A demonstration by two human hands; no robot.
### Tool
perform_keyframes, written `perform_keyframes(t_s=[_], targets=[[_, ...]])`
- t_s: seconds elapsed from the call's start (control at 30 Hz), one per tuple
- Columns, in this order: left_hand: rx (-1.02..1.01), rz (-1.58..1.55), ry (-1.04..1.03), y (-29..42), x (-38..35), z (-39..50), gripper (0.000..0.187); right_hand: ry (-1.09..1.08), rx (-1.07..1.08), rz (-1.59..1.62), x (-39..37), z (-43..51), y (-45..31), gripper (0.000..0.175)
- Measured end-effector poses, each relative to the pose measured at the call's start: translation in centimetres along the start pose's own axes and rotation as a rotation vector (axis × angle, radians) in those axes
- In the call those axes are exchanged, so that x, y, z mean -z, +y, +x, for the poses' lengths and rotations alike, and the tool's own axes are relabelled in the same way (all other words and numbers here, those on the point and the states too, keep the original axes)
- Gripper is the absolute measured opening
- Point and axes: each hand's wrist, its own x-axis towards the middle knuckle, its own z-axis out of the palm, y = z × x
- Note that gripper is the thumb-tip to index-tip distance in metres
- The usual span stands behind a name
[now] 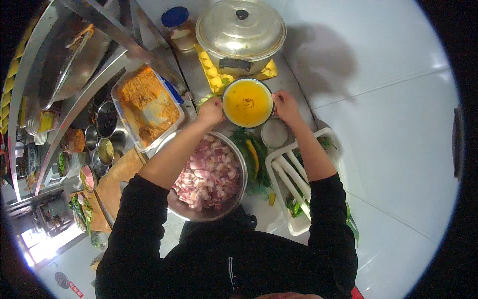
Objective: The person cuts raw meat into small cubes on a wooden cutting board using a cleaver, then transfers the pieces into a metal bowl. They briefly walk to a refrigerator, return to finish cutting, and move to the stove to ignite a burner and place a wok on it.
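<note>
Both hands grip a round pot (248, 103) of yellow-orange liquid with dark bits floating in its middle. My left hand (211, 111) has hold of its left side, and my right hand (285, 107) clasps the right side; the handles are mostly covered by my fingers. Just in front of my body sits a wide steel basin (242, 175) of diced raw meat (207, 173), partly hidden by my left forearm. Beyond the pot stands a large lidded aluminium pot (241, 31) on a yellow egg tray (209, 69).
On the left are a plastic tub (179, 121) of orange paste, several small bowls and a wooden board (119, 168). To the right, a white plastic basket (274, 179) holds scallions or leeks (293, 179). Green peppers (248, 160) lie beside the basin. A jar (181, 31) with a blue lid stands behind.
</note>
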Motion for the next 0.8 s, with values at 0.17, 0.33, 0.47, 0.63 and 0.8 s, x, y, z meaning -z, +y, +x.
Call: perform_keyframes(t_s=[0.17, 0.33, 0.47, 0.63, 0.8], targets=[[0.091, -0.046, 0.007, -1.5, -1.0, 1.4, 0.017, 0.023, 0.077, -0.006, -1.1, 1.8, 2.8, 0.021], [0.109, 0.018, 0.014, -2.4, -1.8, 2.0, 0.019, 0.026, 0.185, -0.068, -1.5, 2.7, 4.5, 0.020], [0.065, 0.007, 0.040, -3.2, -2.2, 2.6, 0.017, 0.023, 0.219, -0.091, -1.7, 3.1, 5.1, 0.020], [0.057, 0.035, 0.022, -4.1, -2.7, 3.9, 0.020, 0.020, 0.165, -0.129, -1.5, 3.3, 4.8, 0.018], [0.005, 0.096, 0.041, -4.3, -2.5, 4.6, 0.017, 0.001, 0.128, -0.131, -1.8, 3.5, 4.4, 0.018]])
